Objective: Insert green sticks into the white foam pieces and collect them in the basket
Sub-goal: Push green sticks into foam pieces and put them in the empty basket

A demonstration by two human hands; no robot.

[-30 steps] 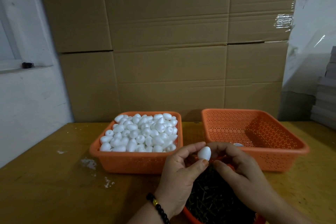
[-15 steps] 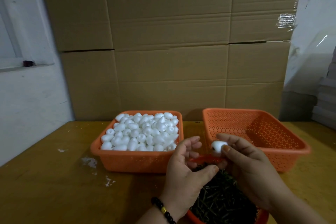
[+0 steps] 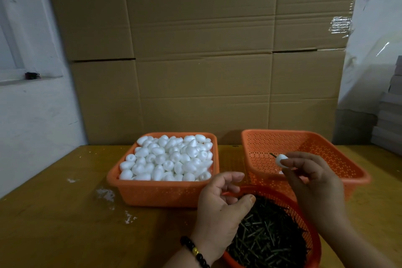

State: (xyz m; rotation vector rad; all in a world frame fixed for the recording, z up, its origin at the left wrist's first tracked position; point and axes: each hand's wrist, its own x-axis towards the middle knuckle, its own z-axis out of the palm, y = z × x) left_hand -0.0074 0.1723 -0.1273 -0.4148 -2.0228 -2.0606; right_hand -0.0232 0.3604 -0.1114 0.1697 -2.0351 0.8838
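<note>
head: right hand [image 3: 313, 183] pinches foam piece [image 3: 281, 160] over basket [image 3: 348, 165], left hand [image 3: 219, 209] loose.

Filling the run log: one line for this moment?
right hand: holds stuck foam piece over right basket | left hand: free, above stick basket

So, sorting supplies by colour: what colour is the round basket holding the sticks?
Orange; the round basket shows best in the head view, nearest the camera.

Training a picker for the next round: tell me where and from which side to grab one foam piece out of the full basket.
Take a foam piece on top of the heap in the left basket from above, pinching across its rounded middle. The pieces lie loose and heaped to the rim, so the walls block any approach from the side.
</note>
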